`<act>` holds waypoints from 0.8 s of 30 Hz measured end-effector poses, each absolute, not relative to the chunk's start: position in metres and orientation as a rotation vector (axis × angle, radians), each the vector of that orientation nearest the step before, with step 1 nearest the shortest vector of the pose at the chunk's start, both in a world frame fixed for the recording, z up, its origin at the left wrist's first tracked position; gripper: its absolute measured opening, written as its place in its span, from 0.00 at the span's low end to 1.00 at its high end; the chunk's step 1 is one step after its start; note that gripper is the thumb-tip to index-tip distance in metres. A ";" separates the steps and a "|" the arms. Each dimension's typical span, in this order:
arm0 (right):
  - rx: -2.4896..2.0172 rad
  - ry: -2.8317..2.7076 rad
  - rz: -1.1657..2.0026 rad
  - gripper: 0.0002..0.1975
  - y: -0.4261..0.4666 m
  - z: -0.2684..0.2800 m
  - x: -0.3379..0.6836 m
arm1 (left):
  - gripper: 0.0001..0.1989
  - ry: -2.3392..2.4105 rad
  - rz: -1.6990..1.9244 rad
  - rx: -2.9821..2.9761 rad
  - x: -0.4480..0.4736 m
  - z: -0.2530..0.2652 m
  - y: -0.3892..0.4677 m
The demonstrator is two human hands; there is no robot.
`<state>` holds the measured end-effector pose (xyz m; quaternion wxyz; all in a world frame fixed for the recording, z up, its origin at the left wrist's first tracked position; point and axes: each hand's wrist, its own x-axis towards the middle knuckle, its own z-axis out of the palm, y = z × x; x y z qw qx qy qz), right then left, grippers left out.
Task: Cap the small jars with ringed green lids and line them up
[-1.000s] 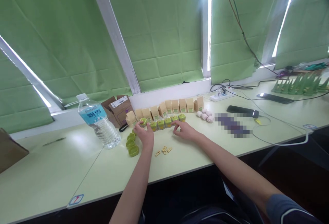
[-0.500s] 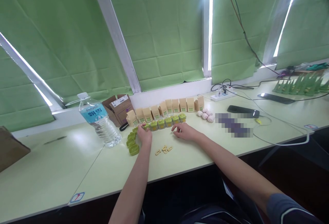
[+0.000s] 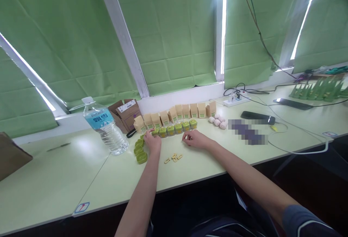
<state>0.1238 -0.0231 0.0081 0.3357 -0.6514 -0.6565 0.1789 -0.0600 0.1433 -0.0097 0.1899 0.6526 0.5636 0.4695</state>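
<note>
My left hand [image 3: 153,142] is at the corner where a curved line of small green tubs [image 3: 141,157] meets a row of clear little boxes with green lids [image 3: 170,131]. Its fingers are closed around a small green container, which they mostly hide. To the right, my right hand [image 3: 195,139] rests low over the table, just in front of the lidded boxes. Its fingers are curled and pinched together; anything between them is too small to make out. Several pale yellow loops [image 3: 174,158] lie on the table between my forearms.
Small brown paper bags [image 3: 186,111] stand behind the lidded boxes. Pale pink balls [image 3: 217,121] lie to their right. A large water bottle [image 3: 108,131] and a cardboard box [image 3: 126,115] stand at left. A power strip [image 3: 236,99], cables and a black device [image 3: 257,117] occupy the right side.
The fingers of my left hand have shifted slightly to the left at the green containers. My right hand's fingers have curled in closer together. The objects on the table look unmoved.
</note>
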 end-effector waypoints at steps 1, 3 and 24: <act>-1.697 -1.714 0.468 0.08 -0.023 0.008 0.124 | 0.20 1.555 1.331 1.856 -0.060 -0.009 0.143; -1.699 -1.715 0.468 0.08 -0.023 0.008 0.124 | 0.19 1.481 1.333 1.933 -0.059 -0.010 0.143; -1.703 -1.714 0.481 0.07 -0.025 0.011 0.123 | 0.16 1.533 1.287 2.028 -0.065 -0.009 0.151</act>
